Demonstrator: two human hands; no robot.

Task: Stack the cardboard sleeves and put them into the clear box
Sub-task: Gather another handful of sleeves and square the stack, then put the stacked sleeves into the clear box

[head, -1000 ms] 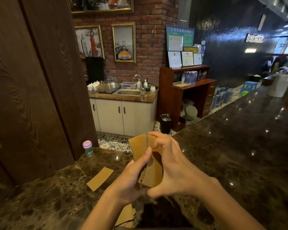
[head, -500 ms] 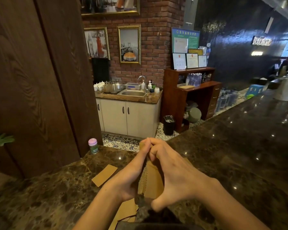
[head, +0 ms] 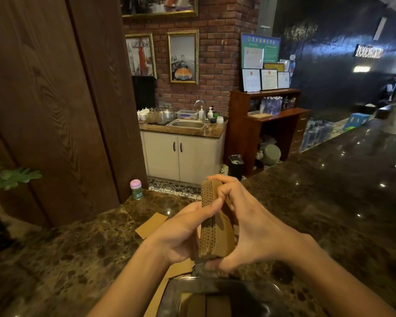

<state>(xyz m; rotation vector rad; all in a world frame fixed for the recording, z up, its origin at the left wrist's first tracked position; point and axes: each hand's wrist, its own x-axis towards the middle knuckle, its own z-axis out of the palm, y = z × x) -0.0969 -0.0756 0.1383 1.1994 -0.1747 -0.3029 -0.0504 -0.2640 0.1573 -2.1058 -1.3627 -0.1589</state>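
Squaring a stack of cardboard sleeves [head: 212, 223] on edge, head view only: left hand [head: 181, 229] and right hand [head: 249, 225] both closed around it, pressing from either side, above the counter [head: 329, 202]. Best done by tapping corrugated edges flush and keeping thumbs under the bottom so nothing slips. Clear box [head: 217, 298] just below and nearer, some sleeves apparently already inside, rim close to wrists. Loose sleeve [head: 151, 225] flat on counter to the left, more [head: 176, 268] under left wrist, not yet gathered. Wide bare counter to the right; small jar [head: 136, 189] well apart near far edge.
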